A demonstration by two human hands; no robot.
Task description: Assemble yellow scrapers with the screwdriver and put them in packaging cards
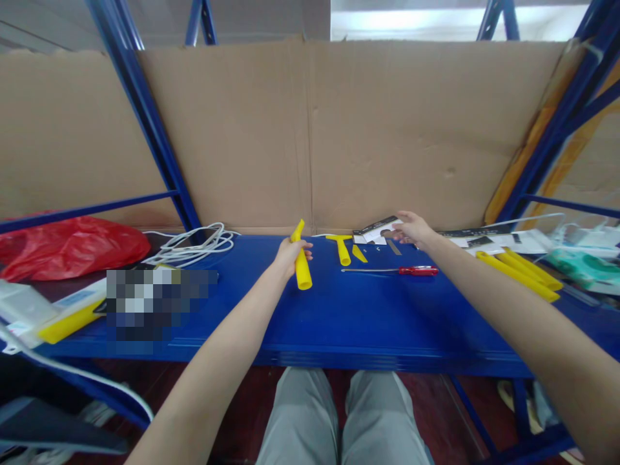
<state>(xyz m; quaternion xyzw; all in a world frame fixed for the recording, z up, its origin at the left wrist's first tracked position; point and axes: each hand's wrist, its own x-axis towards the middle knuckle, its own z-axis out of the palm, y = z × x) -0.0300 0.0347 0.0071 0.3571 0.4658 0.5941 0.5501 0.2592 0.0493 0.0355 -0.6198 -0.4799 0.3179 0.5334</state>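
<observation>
My left hand (pixel 290 257) is closed around a yellow plastic handle (pixel 303 274), its round hollow end pointing toward me and its narrow end away. At the back of the blue table, my right hand (pixel 411 230) reaches over a black-and-white printed card (pixel 371 234) with fingers stretched out and apart. Whether the fingertips touch the card cannot be made out. Between the hands lie a yellow T-shaped handle (pixel 343 250), a small yellow blade-like piece (pixel 359 253) and a thin grey strip (pixel 394 247). Nearer me rests a screwdriver (pixel 417 271) with a red handle.
Several yellow tubes (pixel 520 274) lie at the right, beside a green-and-white package (pixel 586 268). On the left are a coiled white cable (pixel 203 244), a red plastic bag (pixel 72 245) and a yellow tube (pixel 72 323). Cardboard (pixel 232 135) walls off the back between blue posts (pixel 150 123).
</observation>
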